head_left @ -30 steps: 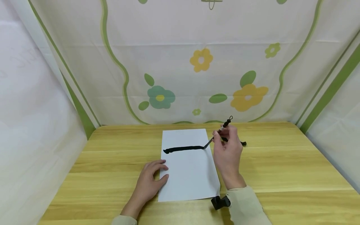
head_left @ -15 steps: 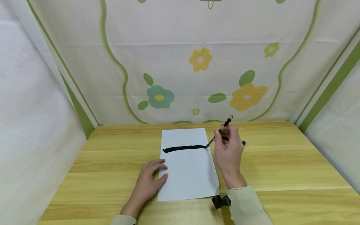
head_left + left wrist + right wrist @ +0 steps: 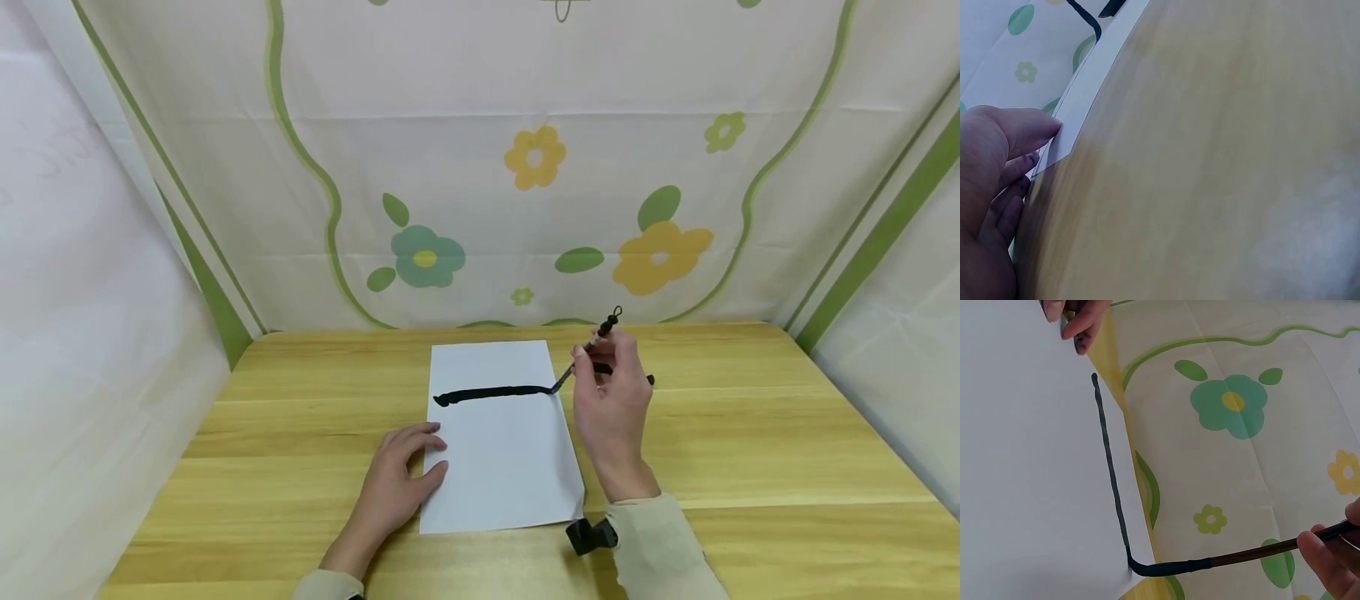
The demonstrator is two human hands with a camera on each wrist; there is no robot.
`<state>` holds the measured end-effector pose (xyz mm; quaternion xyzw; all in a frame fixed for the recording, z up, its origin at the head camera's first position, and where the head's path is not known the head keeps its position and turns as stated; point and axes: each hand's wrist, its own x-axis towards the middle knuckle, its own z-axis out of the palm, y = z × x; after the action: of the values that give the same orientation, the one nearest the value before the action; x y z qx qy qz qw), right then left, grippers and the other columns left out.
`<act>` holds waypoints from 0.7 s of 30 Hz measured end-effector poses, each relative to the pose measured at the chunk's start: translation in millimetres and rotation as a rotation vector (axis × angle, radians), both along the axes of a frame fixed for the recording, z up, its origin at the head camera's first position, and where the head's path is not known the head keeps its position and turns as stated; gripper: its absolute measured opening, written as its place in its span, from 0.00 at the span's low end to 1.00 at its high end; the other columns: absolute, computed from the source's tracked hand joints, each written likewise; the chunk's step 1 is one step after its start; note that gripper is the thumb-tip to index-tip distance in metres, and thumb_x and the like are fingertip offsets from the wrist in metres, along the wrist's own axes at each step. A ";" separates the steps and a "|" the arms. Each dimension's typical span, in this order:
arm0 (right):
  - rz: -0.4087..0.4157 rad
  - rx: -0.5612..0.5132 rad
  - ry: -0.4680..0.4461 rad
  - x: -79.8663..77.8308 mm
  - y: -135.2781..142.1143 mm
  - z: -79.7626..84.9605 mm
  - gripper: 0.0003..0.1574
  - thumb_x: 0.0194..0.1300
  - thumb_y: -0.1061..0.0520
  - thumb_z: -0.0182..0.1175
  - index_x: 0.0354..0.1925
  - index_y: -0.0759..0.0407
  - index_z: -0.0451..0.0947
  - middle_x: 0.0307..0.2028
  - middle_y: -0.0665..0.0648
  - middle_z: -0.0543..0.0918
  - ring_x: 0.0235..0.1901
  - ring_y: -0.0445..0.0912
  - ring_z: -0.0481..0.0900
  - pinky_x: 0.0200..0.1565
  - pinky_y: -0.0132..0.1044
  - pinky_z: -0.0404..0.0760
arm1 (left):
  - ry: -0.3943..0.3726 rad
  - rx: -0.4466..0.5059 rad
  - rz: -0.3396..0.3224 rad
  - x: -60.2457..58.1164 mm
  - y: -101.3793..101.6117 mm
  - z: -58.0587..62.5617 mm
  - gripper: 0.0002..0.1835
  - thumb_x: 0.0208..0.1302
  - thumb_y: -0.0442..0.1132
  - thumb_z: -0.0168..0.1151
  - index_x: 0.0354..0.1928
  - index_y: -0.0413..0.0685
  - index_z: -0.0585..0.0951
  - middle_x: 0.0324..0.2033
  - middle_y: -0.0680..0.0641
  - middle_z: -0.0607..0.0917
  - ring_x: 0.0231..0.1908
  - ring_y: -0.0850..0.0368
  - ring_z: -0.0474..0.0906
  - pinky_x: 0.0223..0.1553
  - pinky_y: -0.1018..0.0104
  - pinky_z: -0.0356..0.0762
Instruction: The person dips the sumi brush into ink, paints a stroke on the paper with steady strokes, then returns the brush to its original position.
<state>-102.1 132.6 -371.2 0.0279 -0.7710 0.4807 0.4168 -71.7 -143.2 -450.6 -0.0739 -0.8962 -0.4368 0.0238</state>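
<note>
A sheet of white paper [image 3: 498, 467] lies on the wooden table, crossed near its upper part by a thick black ink stroke [image 3: 491, 392]. My right hand [image 3: 615, 417] pinches the handle of a calligraphy brush [image 3: 609, 322] that slants up to the right. In the right wrist view, the dark bristles [image 3: 1166, 569] bend against the paper at the stroke's right end. My left hand [image 3: 397, 479] rests at the sheet's left edge, thumb and fingertips on the paper, fingers loosely bent. In the left wrist view its thumb [image 3: 1041, 128] lies along the paper's corner.
A black object [image 3: 651, 379], its kind unclear, lies on the table [image 3: 757, 433] mostly hidden behind my right hand. A black device [image 3: 591, 536] sits at the right cuff near the paper's lower right corner. Flower-printed cloth [image 3: 450, 158] hangs behind the table.
My right hand has moved the brush slightly right, and the ink stroke now reaches a little closer to the paper's right edge. My left hand has stayed in place.
</note>
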 end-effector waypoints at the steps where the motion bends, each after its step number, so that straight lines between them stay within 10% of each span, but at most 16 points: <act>1: 0.001 0.000 0.001 -0.1 0.0 0.3 0.13 0.76 0.66 0.63 0.55 0.69 0.76 0.42 0.65 0.88 0.37 0.53 0.88 0.38 0.15 0.78 | 0.001 0.000 0.001 -0.1 -0.1 -0.2 0.10 0.66 0.35 0.76 0.44 0.59 0.89 0.66 0.54 0.86 0.71 0.47 0.74 0.74 0.40 0.70; 21: -0.024 0.021 0.011 0.2 1.2 1.9 0.12 0.76 0.65 0.64 0.54 0.68 0.76 0.41 0.64 0.88 0.37 0.55 0.89 0.39 0.15 0.78 | 0.018 -0.003 -0.002 0.0 -0.5 -1.9 0.10 0.65 0.35 0.76 0.44 0.60 0.89 0.65 0.54 0.86 0.70 0.47 0.75 0.73 0.41 0.71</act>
<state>-101.8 133.9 -369.3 0.0257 -0.7738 0.4674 0.4267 -71.7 -143.7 -452.6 -0.0790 -0.8965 -0.4348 0.0312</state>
